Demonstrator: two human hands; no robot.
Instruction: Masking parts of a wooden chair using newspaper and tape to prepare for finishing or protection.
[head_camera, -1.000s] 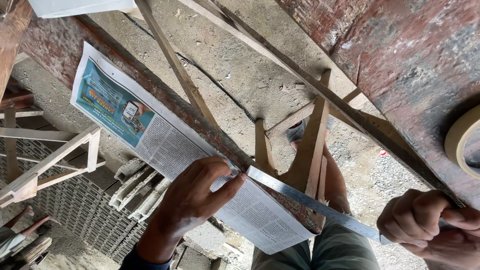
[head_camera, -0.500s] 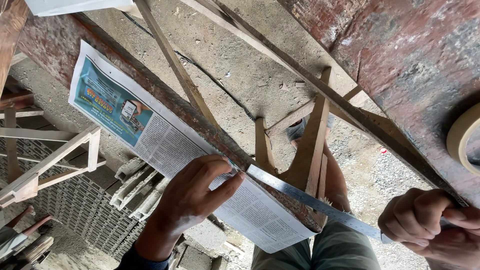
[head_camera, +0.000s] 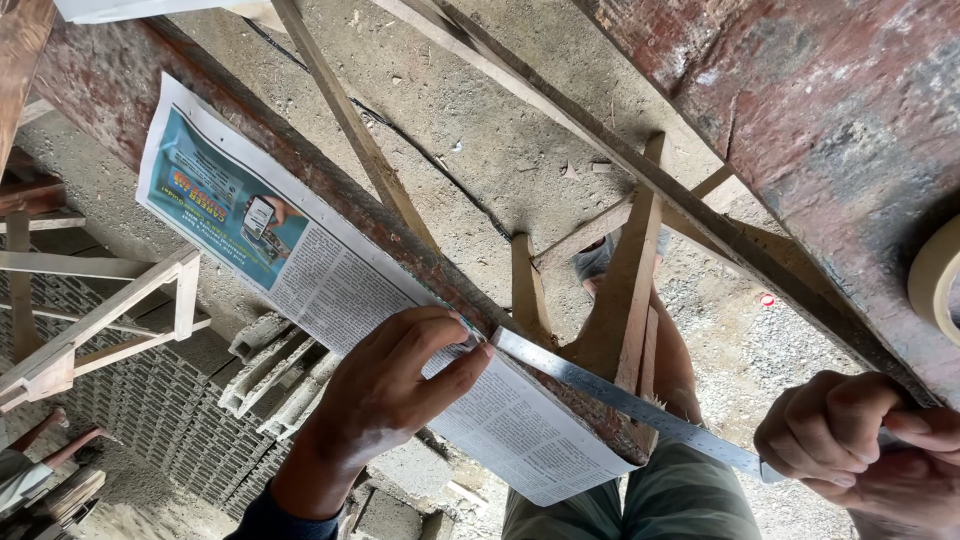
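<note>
Little has moved since the earlier frame: both hands stay put. One left hand (head_camera: 385, 395), fingers spread flat, presses one sheet of newspaper (head_camera: 330, 285) against the edge of the worn reddish wooden counter (head_camera: 830, 110). One right hand (head_camera: 850, 440), grip pressed together, pinches one thin steel ruler (head_camera: 620, 398) that spans to the left fingertips.

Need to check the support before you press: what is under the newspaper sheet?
The newspaper sheet lies along a reddish worn plank, its lower part overhanging. The left hand and a metal ruler cover part; the plank beneath is hidden.
</note>
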